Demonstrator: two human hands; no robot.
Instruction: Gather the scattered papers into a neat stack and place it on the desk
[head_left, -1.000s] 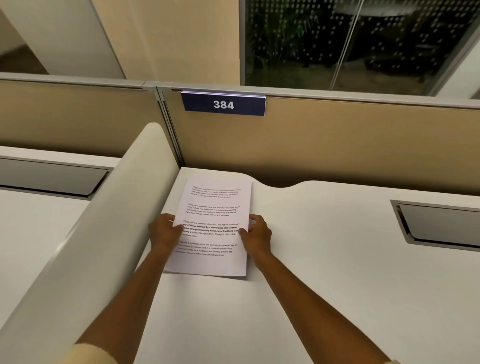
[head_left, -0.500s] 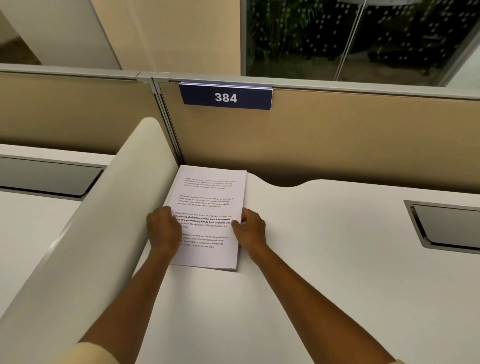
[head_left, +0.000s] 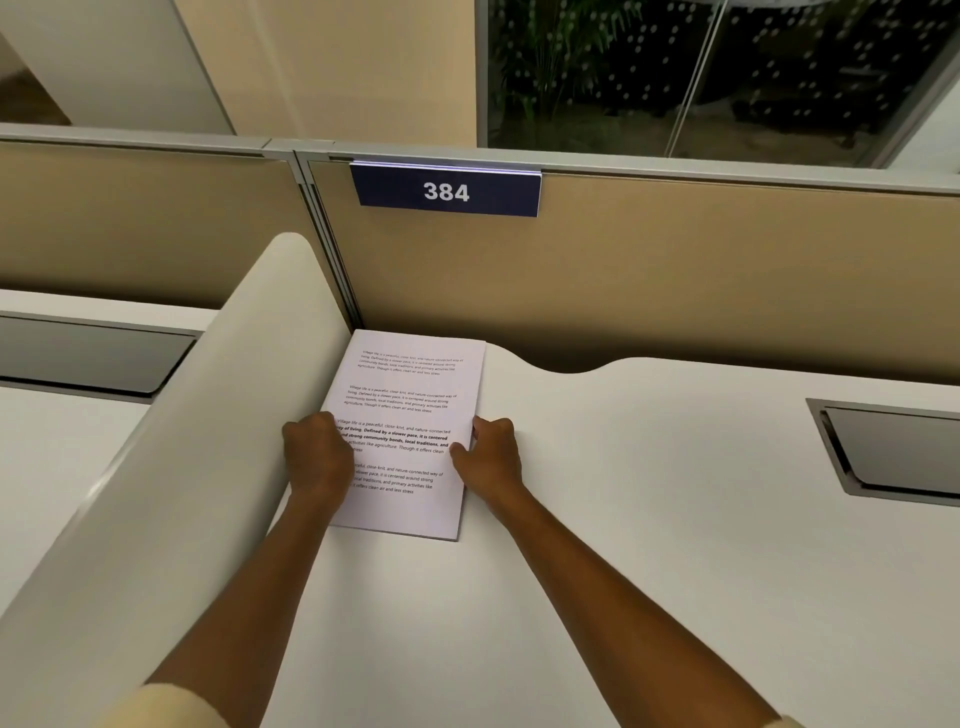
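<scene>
One squared stack of papers (head_left: 410, 431) lies on the desk (head_left: 649, 519) at 12 o'clock, tucked against the divider (head_left: 171, 467). Your left hand (head_left: 318, 457) and right hand (head_left: 488, 452) pinch its side edges with curled fingers; lift them unevenly and sheets may fan out.

Soft, warm, even light falls from above; the white laminate table (head_left: 649, 519) shows no glare. A dark shadow pools under the tan fabric partition (head_left: 675, 280). Wide-angle distortion bends the edges; the printed text stays sharp only mid-frame.
</scene>
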